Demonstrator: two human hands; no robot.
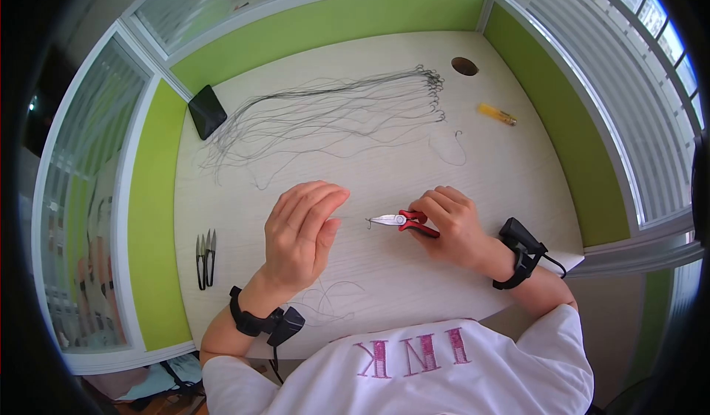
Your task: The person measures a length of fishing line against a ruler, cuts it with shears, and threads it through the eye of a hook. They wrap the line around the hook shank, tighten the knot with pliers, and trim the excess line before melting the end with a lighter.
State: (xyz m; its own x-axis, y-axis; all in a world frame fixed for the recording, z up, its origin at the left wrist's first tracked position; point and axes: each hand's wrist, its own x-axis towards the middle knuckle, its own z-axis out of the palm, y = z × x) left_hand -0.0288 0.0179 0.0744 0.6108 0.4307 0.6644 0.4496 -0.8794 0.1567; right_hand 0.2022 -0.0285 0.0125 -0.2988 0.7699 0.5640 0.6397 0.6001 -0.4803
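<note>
My right hand [455,226] is closed round the handles of red-and-black pliers [419,224]. Their jaws point left, with a small fishing hook [369,223] at the tip. From the hook a faint fishing line [349,218] runs left into my left hand [299,230], whose fingers curl together with the thumb a little apart; exactly where they grip the line is hidden. Loose thin line [325,300] lies on the table below my left hand. Beyond both hands, a bundle of fishing lines [318,108] stretches across the table, hooks [432,82] gathered at its right end.
Two thread snips [206,260] lie on the left. A black box-like object [207,112] sits at the bundle's left end. Right of the hooks are a single hook with line [458,134], a yellow tube [496,114] and a round table hole [464,66]. Green partitions [325,27] enclose the table.
</note>
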